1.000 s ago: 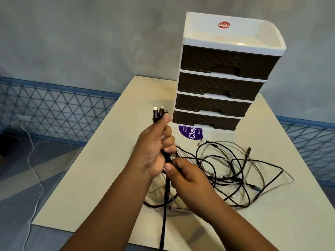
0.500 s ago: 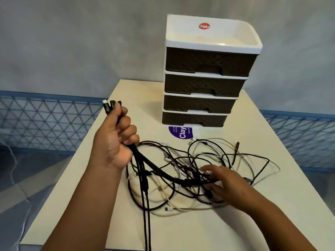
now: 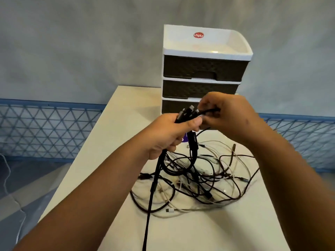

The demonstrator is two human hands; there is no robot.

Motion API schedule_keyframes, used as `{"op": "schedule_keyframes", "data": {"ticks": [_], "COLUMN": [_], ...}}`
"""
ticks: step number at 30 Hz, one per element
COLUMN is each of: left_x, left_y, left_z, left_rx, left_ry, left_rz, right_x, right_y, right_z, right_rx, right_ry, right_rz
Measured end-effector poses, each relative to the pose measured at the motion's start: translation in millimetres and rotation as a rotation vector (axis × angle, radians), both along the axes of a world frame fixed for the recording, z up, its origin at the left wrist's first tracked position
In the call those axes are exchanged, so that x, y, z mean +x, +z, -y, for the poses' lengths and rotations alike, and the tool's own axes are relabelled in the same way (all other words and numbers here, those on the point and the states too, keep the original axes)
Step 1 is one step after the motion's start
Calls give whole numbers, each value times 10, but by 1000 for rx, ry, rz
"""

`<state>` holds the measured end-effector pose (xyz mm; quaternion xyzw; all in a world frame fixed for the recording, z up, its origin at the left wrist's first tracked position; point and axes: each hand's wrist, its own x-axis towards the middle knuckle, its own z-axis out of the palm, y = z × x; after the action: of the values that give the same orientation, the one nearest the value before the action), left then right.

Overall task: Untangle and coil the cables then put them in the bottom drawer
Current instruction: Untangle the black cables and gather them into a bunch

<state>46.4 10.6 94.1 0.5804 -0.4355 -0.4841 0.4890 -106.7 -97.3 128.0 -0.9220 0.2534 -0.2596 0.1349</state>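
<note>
A: What's nearest?

B: Two forearms reaching in over the near edge of the cream table [image 3: 112, 124]. A black braided cable [image 3: 151, 189] runs taut from the bottom of the view up into the left hand [image 3: 168, 131].

A: How is that hand holding it?

B: As a fist curled round a bundle of black cable ends, with several plugs [image 3: 188, 112] sticking out above the thumb. The right hand [image 3: 228, 115] meets it at the same height, fingers pinching a thin black cable just beside those plugs.

A: And the rest of the cables?

B: A tangled heap of cables [image 3: 199, 180], black and white, lies loose on the table below and beyond the hands.

A: The drawers?

B: A white drawer unit [image 3: 204, 46] with dark brown woven-look fronts stands behind the heap. The drawers that show are closed, so I cannot tell what is inside. The hands hide the lowest part. Its top is a shallow tray with a red sticker [image 3: 198, 35].

A: Further back?

B: A grey wall [image 3: 81, 48], with a blue lattice rail [image 3: 45, 127] running behind the table on both sides.
</note>
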Motion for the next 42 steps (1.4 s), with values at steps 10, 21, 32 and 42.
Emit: {"op": "schedule_keyframes", "data": {"ticks": [10, 21, 32, 42], "left_x": [461, 496, -78, 273], "left_y": [852, 1070, 719, 874], "left_z": [-32, 141, 464, 595], "left_rx": [-364, -303, -284, -326], "left_ry": [85, 122, 165, 91], "left_rz": [-133, -17, 72, -140], "right_x": [-78, 105, 362, 142], "right_y": [-438, -36, 1241, -255], "right_z": [557, 586, 116, 19], "right_rx": [534, 551, 448, 684], "right_ry": [-38, -139, 172, -107], "right_rz": [202, 270, 658, 189]}}
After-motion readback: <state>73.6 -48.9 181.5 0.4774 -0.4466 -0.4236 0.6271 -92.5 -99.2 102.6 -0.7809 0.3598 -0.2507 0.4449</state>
